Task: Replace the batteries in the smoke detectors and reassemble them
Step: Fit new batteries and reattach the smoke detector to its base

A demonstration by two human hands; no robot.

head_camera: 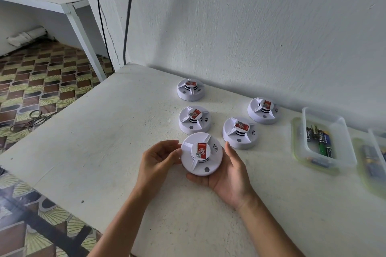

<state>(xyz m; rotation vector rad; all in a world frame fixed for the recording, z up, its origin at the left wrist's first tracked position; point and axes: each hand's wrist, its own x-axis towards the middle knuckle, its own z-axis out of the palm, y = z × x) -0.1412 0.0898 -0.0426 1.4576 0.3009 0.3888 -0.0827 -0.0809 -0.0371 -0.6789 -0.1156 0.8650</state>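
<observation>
I hold a white smoke detector [201,155] with a red label just above the table, face up. My left hand [158,157] grips its left rim with curled fingers. My right hand [228,171] cups it from below and from the right. Several more white detectors stand on the table behind it, the nearest ones being a detector [194,120] to the left and a detector [240,133] to the right. Batteries [319,139] lie in a clear plastic tub [342,152] at the right.
The white table [104,152] meets a white wall at the back and drops off to a patterned floor [41,89] on the left. A second clear container [373,162] with batteries sits at the far right edge. Black cables run down the wall corner.
</observation>
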